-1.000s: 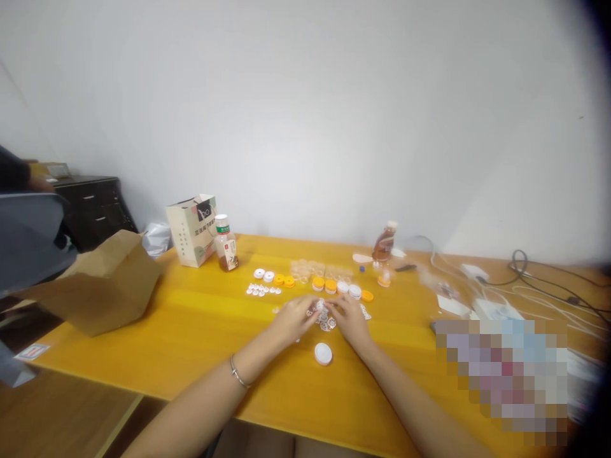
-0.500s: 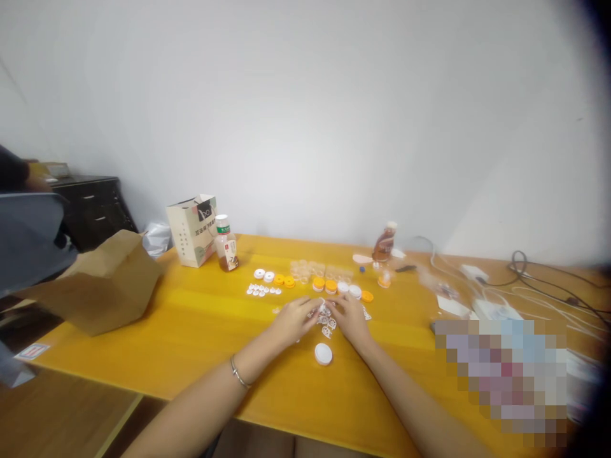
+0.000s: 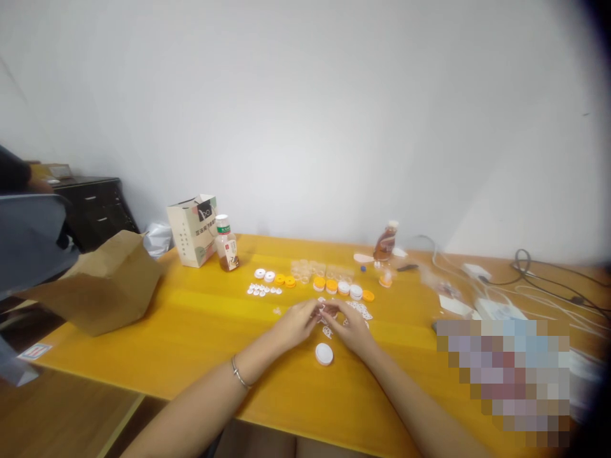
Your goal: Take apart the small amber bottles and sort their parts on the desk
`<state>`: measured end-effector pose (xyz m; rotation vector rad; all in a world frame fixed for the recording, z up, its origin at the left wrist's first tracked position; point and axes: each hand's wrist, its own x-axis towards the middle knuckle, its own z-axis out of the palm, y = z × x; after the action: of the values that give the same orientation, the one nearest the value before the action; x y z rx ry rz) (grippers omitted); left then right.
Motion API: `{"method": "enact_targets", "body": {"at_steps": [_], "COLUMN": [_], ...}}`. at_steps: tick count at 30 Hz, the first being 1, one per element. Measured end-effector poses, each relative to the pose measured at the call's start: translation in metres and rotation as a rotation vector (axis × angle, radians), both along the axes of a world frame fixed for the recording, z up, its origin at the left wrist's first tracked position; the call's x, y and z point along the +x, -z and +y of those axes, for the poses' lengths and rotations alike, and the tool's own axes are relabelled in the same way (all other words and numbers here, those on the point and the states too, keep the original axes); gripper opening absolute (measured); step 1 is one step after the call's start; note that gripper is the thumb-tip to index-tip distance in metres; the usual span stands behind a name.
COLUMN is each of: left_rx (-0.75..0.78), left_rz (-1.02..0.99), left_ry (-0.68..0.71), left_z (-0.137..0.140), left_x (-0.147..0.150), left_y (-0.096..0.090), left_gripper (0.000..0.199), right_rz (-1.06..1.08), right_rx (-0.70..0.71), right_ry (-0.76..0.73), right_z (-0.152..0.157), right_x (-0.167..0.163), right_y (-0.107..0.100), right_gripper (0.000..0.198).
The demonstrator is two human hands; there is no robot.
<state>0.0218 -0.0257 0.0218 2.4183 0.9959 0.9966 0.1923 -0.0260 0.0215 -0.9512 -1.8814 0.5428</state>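
My left hand (image 3: 296, 323) and my right hand (image 3: 352, 326) meet at the fingertips above the wooden table (image 3: 200, 356). Their fingers pinch together around a small white plastic piece (image 3: 321, 311), mostly hidden by the fingers. A loose white openwork piece (image 3: 327, 332) lies just below the hands, and a pile of similar white pieces (image 3: 361, 310) lies beside my right hand. Closer to me sits a round white lid (image 3: 324, 354). Beyond the hands runs a row of orange caps (image 3: 319, 284) and white caps (image 3: 356, 292), with clear plastic cups (image 3: 310, 268) behind them.
At the left are small white knobs (image 3: 260, 291), a drink bottle (image 3: 226, 245), a paper bag (image 3: 193, 232) and a brown cardboard box (image 3: 114, 280). A brown bottle (image 3: 386, 242) and cables (image 3: 539, 273) lie at the right. Another person's sleeve (image 3: 28, 222) shows at far left.
My right hand has shifted slightly down and right, uncovering more of the white pile beside it. The fingertips of both hands remain close together. The view has moved slightly.
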Motion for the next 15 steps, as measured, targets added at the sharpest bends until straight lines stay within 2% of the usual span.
{"method": "enact_targets", "body": {"at_steps": [6, 11, 15], "left_rx": [-0.038, 0.042, 0.108], "left_rz": [-0.049, -0.003, 0.062], "left_ry": [-0.033, -0.166, -0.178], "left_z": [0.0018, 0.0027, 0.0049], "left_x": [-0.0018, -0.0038, -0.0042], "left_y": [0.0004, -0.0014, 0.0008], "left_gripper": [0.012, 0.011, 0.019], "right_rz": [0.031, 0.058, 0.083], "right_rx": [-0.013, 0.023, 0.012], "right_ry": [-0.053, -0.053, -0.061], "right_z": [-0.0014, -0.0029, -0.0035], "right_x": [-0.0012, -0.0003, -0.0003], "right_y": [-0.0021, -0.0051, -0.0057], "right_gripper": [0.022, 0.016, 0.017]}}
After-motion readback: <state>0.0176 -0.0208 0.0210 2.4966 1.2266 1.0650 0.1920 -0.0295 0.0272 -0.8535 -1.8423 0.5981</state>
